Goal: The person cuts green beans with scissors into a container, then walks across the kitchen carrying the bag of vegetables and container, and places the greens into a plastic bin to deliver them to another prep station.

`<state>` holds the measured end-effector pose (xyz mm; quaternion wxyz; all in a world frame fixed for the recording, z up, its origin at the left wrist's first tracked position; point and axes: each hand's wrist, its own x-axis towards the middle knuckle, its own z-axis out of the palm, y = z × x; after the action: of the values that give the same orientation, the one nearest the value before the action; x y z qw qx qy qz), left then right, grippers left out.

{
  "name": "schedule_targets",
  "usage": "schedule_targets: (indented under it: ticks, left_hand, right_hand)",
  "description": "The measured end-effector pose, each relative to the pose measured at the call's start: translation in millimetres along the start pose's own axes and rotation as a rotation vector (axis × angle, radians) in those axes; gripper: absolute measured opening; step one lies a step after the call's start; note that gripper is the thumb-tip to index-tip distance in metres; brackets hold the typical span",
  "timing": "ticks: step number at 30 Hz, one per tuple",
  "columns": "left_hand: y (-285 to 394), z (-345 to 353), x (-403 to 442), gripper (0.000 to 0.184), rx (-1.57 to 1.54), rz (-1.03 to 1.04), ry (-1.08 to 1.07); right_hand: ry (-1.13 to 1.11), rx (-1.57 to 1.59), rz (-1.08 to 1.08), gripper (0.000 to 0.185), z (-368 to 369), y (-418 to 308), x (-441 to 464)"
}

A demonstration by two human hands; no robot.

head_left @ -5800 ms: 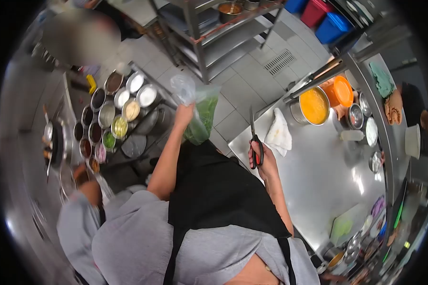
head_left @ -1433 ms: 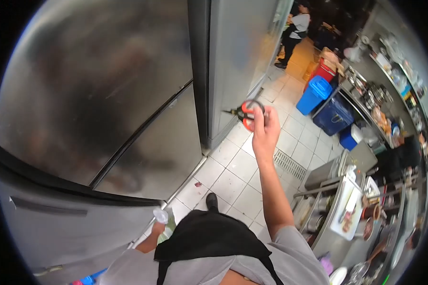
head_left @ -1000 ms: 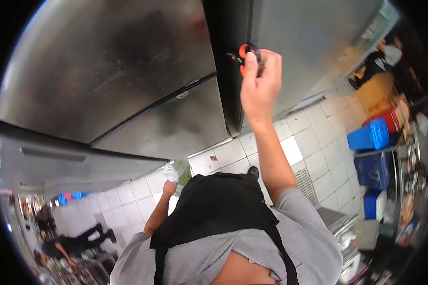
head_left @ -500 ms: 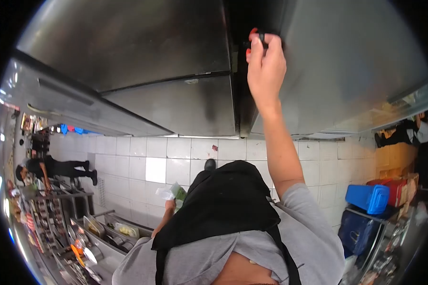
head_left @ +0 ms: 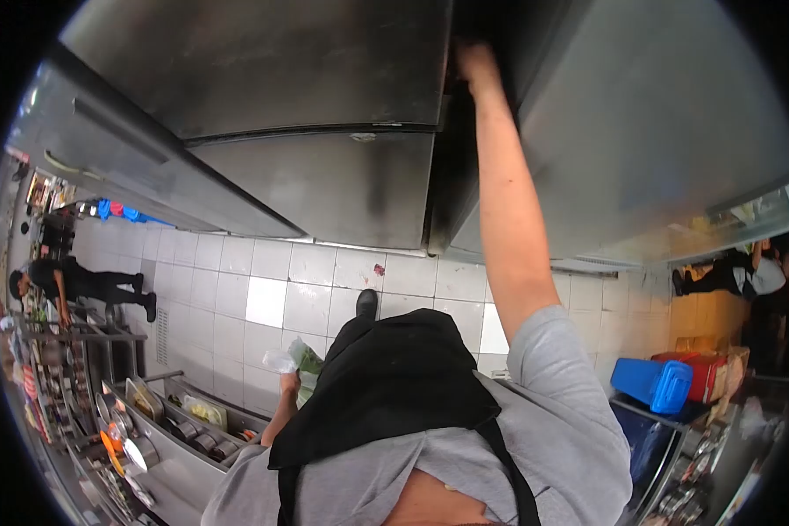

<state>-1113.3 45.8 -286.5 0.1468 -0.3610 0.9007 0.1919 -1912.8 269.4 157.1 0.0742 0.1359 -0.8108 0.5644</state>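
My right hand [head_left: 477, 68] reaches into the dark gap between a steel fridge [head_left: 324, 66] and the grey panel [head_left: 640, 131] on the right. Its fingers are in shadow, and no scissors can be made out there. Low at the left, my left hand [head_left: 289, 384] is closed on the gathered top of a clear plastic bag [head_left: 280, 361]. Green leaves [head_left: 307, 358] show through the bag, beside my black apron [head_left: 386, 368].
A person [head_left: 88, 280] stands at the far left by metal shelves, another [head_left: 745, 272] at the far right. Blue bin [head_left: 644, 381] and red bin [head_left: 701, 377] stand at the right. A counter with food containers [head_left: 203, 412] is at lower left. The tiled floor [head_left: 228, 302] bears a small red scrap.
My right hand has reached further up into the gap; the red-and-black scissors it held are no longer visible. My left hand still holds the bag. The view has turned from the counters to the fridge.
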Motion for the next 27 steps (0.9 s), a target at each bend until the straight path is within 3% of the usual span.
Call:
schedule_targets:
  ticks: [1,3,4,5,6,7,8,10,12,13,15,16,18,20,22,24,27]
  left_hand:
    - [-2.2,-6.6,10.4,0.026,0.000,-0.076,-0.046]
    - [-44.9,13.3,37.0,0.028,0.134,-0.035,-0.148]
    - [-36.8,3.3,63.5,0.030,0.263,-0.012,-0.243]
    - [5.9,-28.1,85.4,0.030,0.295,0.097,-0.271]
    - [38.0,-28.0,131.4,0.030,0.330,0.233,-0.283]
    - [75.1,-31.7,173.2,0.030,0.357,0.373,-0.287]
    - [112.3,-34.9,208.4,0.030,0.377,0.507,-0.285]
    - [169.7,-47.1,257.0,0.030,0.398,0.731,-0.264]
    - [214.4,-76.9,303.5,0.031,0.419,0.917,-0.227]
    - [228.4,-87.9,325.0,0.031,0.430,1.005,-0.220]
    - [259.1,-102.8,361.7,0.031,0.470,1.204,-0.219]
    - [281.7,-106.0,376.2,0.031,0.502,1.328,-0.230]
    - [336.7,-106.7,390.3,0.031,0.596,1.621,-0.288]
    - [397.0,-96.0,384.2,0.032,0.705,1.939,-0.379]
    - [445.5,-75.8,349.0,0.032,0.789,2.231,-0.465]
    - [468.3,-54.4,309.3,0.032,0.831,2.458,-0.549]
    - [481.2,-35.7,262.8,0.033,0.795,2.708,-0.622]
  right_hand:
    - [0.039,-0.076,-0.043,0.054,3.2,8.1,-7.0]
    - [-0.055,0.051,0.149,0.058,-18.6,-25.9,-57.4]
    - [0.106,0.023,-0.051,0.059,-15.1,-24.9,-78.9]
    - [0.219,-0.216,-0.461,0.057,-1.2,22.3,-75.6]
    - [0.280,-0.499,-0.463,0.055,-9.7,23.9,-104.3]
    - [0.312,-0.058,-0.087,0.047,-35.9,-25.5,-161.8]
    - [0.237,0.114,-0.164,0.043,-50.2,-27.2,-199.2]
    - [0.271,0.267,-0.081,0.042,-38.9,2.3,-280.7]
    - [0.322,0.088,0.097,0.040,-29.5,56.0,-369.3]
    - [0.267,-0.073,0.268,0.039,-30.1,77.5,-422.3]
    - [0.363,-0.351,0.569,0.034,-13.9,157.9,-563.3]
    - [0.431,-0.401,0.822,0.029,-17.7,134.4,-623.3]
    - [0.620,-0.547,1.118,0.030,-1.7,143.5,-770.2]
    - [0.952,-0.535,1.398,0.024,18.9,86.2,-879.2]
    - [1.243,-0.757,1.428,0.026,49.1,-3.5,-964.8]
    - [1.654,-0.657,1.548,0.025,85.8,-89.9,-1013.9]
    - [2.026,-0.878,1.641,0.025,177.8,-154.0,-1091.3]
